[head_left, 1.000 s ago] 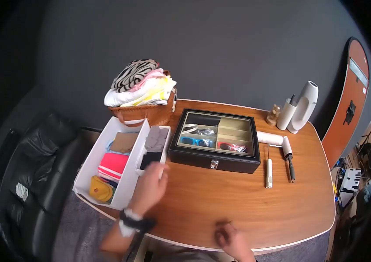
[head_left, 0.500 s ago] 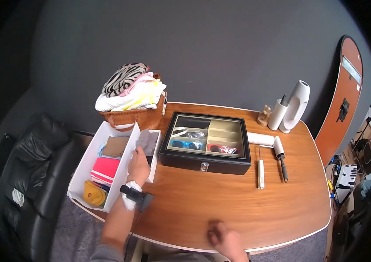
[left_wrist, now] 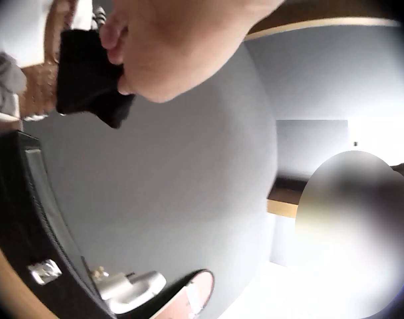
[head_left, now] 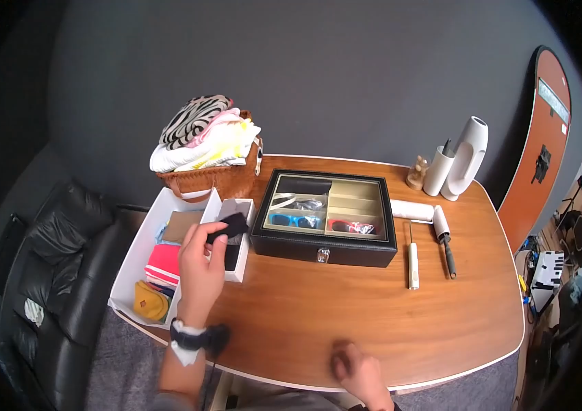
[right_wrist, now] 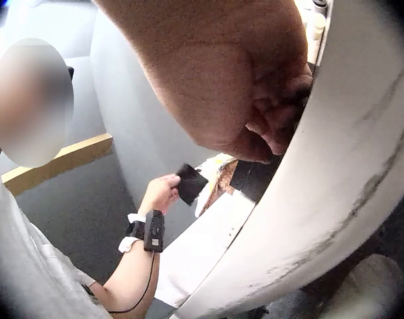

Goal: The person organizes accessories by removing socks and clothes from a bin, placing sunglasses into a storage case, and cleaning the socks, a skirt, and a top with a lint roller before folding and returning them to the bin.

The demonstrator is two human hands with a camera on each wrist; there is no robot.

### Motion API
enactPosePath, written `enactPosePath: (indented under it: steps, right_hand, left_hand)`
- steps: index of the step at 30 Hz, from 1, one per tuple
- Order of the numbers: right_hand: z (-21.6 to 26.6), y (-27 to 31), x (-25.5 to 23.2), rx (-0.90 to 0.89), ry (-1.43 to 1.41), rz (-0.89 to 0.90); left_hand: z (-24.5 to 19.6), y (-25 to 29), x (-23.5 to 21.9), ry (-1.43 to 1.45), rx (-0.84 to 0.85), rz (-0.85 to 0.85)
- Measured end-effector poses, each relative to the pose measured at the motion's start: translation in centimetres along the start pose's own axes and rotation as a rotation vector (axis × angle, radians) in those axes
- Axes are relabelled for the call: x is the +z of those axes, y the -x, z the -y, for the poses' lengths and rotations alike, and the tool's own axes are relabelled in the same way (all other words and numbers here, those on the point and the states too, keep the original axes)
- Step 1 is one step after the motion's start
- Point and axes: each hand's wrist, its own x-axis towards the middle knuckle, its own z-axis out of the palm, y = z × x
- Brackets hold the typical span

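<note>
Your left hand (head_left: pixel 198 277) pinches a black cloth (head_left: pixel 231 227) by the narrow white box (head_left: pixel 236 276), left of centre; your right (head_left: pixel 365 380), lower middle over the tabletop (head_left: pixel 291 308), is blurred, its grip unclear.

1. A small piece of matte black cloth (head_left: pixel 231 227), soft and seemingly folded. One end is pinched between the thumb and fingers of the left hand (head_left: pixel 200 270), and the rest sticks out free. It is held up in the air, tilted; in the left wrist view its outline is roughly four-sided with a drooping corner.
2. A narrow white rectangular open box (head_left: pixel 235 277), upright on the brown wooden table (head_left: pixel 284 308). Grey folded fabric pieces (head_left: pixel 236 207) fill its far part; dark fabric (head_left: pixel 232 257) lies in its near part. The held cloth and left hand partly hide its middle.
</note>
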Motion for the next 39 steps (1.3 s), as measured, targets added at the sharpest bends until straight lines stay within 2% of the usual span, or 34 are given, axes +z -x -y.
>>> enactPosePath:
  steps: [2, 4, 5, 6, 7, 9, 11, 12, 15, 16, 19, 20, 23, 27, 29, 30, 31, 33, 34, 37, 38, 39]
  right_hand:
    - [0.6, -0.1, -0.7, -0.025, 0.026, 0.059]
    - [1.9, -0.2, -1.3, 0.035, -0.428, 0.112]
    - [2.7, -0.3, -1.6, 0.063, -0.653, 0.136]
    - [3.6, -0.4, -1.7, 0.005, -0.865, 0.102]
    - [4.5, -0.5, -1.7, -0.055, -1.076, 0.066]
    - [5.1, -0.3, -1.8, -0.087, -1.285, 0.014]
    - [4.8, -0.1, -2.1, -0.020, -1.276, -0.013]
    - [4.7, -0.4, -2.5, 0.000, -1.147, -0.016]
    - [3.7, -0.4, -1.9, 0.173, -1.266, -0.038]
    - [3.0, -0.3, -0.9, 0.176, -1.276, -0.097]
    - [1.0, -0.1, 0.1, 0.214, -1.288, -0.103]
    - [0.3, -0.2, 0.5, 0.108, -1.282, -0.106]
    - [1.7, -0.9, -0.5, 0.198, -1.186, -0.177]
    - [4.0, -0.7, -1.3, 0.090, -1.217, -0.109]
    - [5.0, -0.5, -0.7, 0.012, -1.202, -0.038]
    - [5.6, -1.0, -0.2, -0.002, -1.112, -0.148]
    - [5.2, -1.2, -0.1, 0.018, -1.108, -0.148]
    - [3.9, -1.0, 0.4, 0.063, -1.099, -0.139]
    - [3.6, -0.8, 0.3, 0.196, -1.194, -0.161]
    - [3.7, -1.1, -1.2, 0.182, -1.158, -0.280]
    - [3.0, -0.7, -1.9, 0.149, -1.160, -0.316]
    - [2.3, -0.9, -2.1, 0.167, -1.137, -0.376]
  left_hand:
    - [-2.7, 1.5, -0.9, 0.232, 0.164, 0.066]
    - [-5.2, 4.7, -1.6, 0.743, -0.205, 0.271]
    - [-5.7, 5.9, -0.9, 0.789, -0.176, 0.369]
    - [-6.4, 7.1, -0.1, 0.799, -0.209, 0.489]
    - [-6.4, 8.0, 0.6, 0.592, -0.100, 0.660]
    - [-6.8, 9.7, 2.5, 0.557, -0.249, 0.835]
    - [-5.3, 12.0, 4.3, 0.626, -0.290, 0.815]
    - [-4.8, 12.9, 5.1, 0.660, -0.310, 0.803]
    - [-4.3, 14.1, 5.4, 0.935, -0.457, 0.710]
    - [-4.0, 13.8, 5.0, 0.894, -0.488, 0.745]
    - [-2.4, 13.9, 5.0, 1.016, -0.551, 0.688]
    - [-2.1, 14.1, 5.2, 1.116, -0.601, 0.625]
    - [-2.3, 13.8, 5.2, 1.227, -0.638, 0.500]
    - [-2.5, 14.4, 6.0, 1.143, -0.531, 0.545]
    - [-2.8, 14.8, 6.2, 1.152, -0.586, 0.742]
    - [-2.9, 14.8, 6.1, 1.170, -0.620, 0.784]
    - [-2.9, 14.9, 6.0, 1.188, -0.653, 0.825]
    - [-2.4, 15.0, 6.0, 1.220, -0.708, 0.780]
    - [-2.3, 14.8, 6.0, 1.237, -0.738, 0.756]
    - [-3.6, 13.2, 5.2, 1.391, -0.868, 0.534]
    - [-2.8, 12.9, 5.4, 1.424, -0.855, 0.476]
    - [-3.1, 12.4, 5.2, 1.411, -0.895, 0.325]
